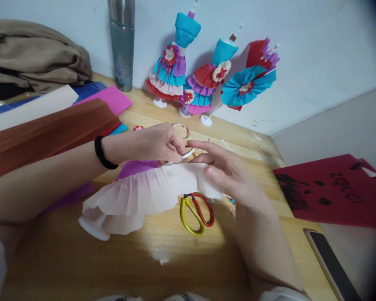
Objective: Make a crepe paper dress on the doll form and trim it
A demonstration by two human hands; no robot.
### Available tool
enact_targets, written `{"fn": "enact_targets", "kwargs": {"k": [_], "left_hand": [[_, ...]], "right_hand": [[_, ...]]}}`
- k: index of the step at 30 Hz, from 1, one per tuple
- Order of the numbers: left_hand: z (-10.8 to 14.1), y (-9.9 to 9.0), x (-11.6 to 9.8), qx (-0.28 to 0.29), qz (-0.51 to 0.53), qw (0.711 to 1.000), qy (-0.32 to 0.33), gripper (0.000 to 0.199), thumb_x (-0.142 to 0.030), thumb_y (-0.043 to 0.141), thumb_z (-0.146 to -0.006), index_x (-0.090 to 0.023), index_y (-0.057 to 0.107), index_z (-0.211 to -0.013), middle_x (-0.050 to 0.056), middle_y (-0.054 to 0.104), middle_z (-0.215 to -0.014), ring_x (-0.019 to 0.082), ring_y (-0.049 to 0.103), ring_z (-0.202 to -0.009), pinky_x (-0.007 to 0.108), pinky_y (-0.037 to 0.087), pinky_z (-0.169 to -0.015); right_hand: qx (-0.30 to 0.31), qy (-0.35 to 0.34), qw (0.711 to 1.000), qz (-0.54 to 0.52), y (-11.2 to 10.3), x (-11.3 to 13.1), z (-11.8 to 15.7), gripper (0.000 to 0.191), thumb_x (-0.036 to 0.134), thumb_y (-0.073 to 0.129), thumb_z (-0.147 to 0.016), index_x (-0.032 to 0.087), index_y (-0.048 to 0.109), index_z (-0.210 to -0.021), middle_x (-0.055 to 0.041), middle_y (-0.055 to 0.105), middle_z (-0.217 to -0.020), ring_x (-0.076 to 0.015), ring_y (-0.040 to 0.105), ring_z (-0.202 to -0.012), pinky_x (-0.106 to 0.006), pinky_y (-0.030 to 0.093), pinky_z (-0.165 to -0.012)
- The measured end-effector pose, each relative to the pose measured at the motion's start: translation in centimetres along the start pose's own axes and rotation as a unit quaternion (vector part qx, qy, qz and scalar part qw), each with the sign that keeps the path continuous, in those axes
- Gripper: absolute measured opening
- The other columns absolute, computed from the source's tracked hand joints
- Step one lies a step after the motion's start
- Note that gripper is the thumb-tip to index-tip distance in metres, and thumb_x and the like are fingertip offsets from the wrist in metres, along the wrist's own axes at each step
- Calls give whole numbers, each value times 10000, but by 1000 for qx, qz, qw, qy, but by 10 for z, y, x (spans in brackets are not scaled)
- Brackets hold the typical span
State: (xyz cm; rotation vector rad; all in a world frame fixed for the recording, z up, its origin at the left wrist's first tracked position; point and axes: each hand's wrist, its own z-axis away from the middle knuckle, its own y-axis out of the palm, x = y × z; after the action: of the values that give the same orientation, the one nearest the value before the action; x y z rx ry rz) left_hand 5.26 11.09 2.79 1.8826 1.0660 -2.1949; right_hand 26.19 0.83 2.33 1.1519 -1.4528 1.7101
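**Both hands at the top edge of a crepe paper skirt**

While the left hand (158,144) pinches the upper edge of a pale pink ruffled crepe paper skirt (134,200) between thumb and fingers, the right hand (228,171) lies with fingers stretched flat on the same edge, pressing rather than gripping. A black band (102,152) circles the left wrist. The skirt spreads over the middle of the wooden bench (81,259), with a strip of purple paper (134,167) showing above its gathers. Just beside its lower right edge, partly under it, lie scissors (196,215) with one yellow and one red handle. Against the wall behind stand three small dress forms (188,71) in turquoise, red and purple paper ruffles, next to a steel flask (122,46). Brown crepe paper (47,133) and a pink sheet (108,100) lie at left, a red bag (335,188) at right
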Motion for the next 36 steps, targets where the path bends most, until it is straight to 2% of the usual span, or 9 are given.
{"fn": "enact_targets", "kwargs": {"k": [2,4,9,15,21,25,28,31,36], "left_hand": [[0,-1,-1,30,0,999,-15,188,-177,589,-843,-112,763,-820,-13,635,-611,90,512,-537,219,307,-510],[0,-1,-2,29,-1,1000,-10,193,-187,591,-853,-101,761,-821,-11,644,-643,86,512,-569,217,301,-531],[-2,0,-1,19,-7,1000,-3,207,-155,584,-835,-78,774,-864,-12,656,-658,80,508,-608,194,306,-557],[-6,-2,6,60,22,998,-7,317,-257,573,-881,-59,781,-1014,-18,617,-638,61,472,-562,172,280,-540],[-6,-8,6,85,0,996,30,380,-371,541,-925,-69,770,-938,14,617,-704,85,494,-594,188,319,-551],[-9,-10,11,105,25,993,37,352,-385,558,-925,-92,750,-955,17,617,-738,106,529,-631,197,378,-583],[-10,-11,16,116,38,991,48,351,-398,564,-931,-90,722,-875,11,575,-706,102,492,-612,199,383,-566],[-11,-12,20,120,57,990,40,332,-379,561,-939,-106,666,-782,4,532,-683,108,491,-621,202,400,-568],[-12,-14,21,129,72,989,17,328,-374,553,-952,-135,611,-735,4,505,-673,121,514,-648,205,433,-605]], "right_hand": [[-24,28,999,-39,-1,-4,-5,539,634,593,-915,253,657,-1291,-64,756,-979,-193,700,-761,-283,507,-578],[-42,51,995,-74,2,-10,-11,487,623,576,-926,246,699,-1209,-66,760,-968,-195,699,-773,-290,515,-594],[-90,74,980,-160,16,-20,-21,349,508,753,-808,234,732,-1022,-28,756,-895,-148,672,-694,-260,517,-598],[-134,72,956,-250,21,-17,-22,326,446,877,-683,232,752,-894,7,744,-749,-120,643,-576,-231,504,-522],[-147,74,948,-272,19,-13,-20,297,412,909,-648,241,763,-843,10,752,-736,-122,654,-573,-227,500,-511],[-140,67,951,-269,17,-15,-19,251,396,885,-692,252,767,-860,2,765,-761,-131,657,-580,-239,500,-514],[-134,55,948,-284,16,-14,-20,241,388,887,-694,252,769,-855,-2,781,-799,-141,686,-617,-254,536,-563],[-122,35,945,-302,16,-13,-20,201,353,878,-717,257,775,-860,4,796,-841,-145,716,-672,-263,565,-635],[-139,27,944,-297,14,-15,-19,192,358,879,-726,272,785,-869,9,797,-820,-144,729,-692,-252,576,-629]]}}
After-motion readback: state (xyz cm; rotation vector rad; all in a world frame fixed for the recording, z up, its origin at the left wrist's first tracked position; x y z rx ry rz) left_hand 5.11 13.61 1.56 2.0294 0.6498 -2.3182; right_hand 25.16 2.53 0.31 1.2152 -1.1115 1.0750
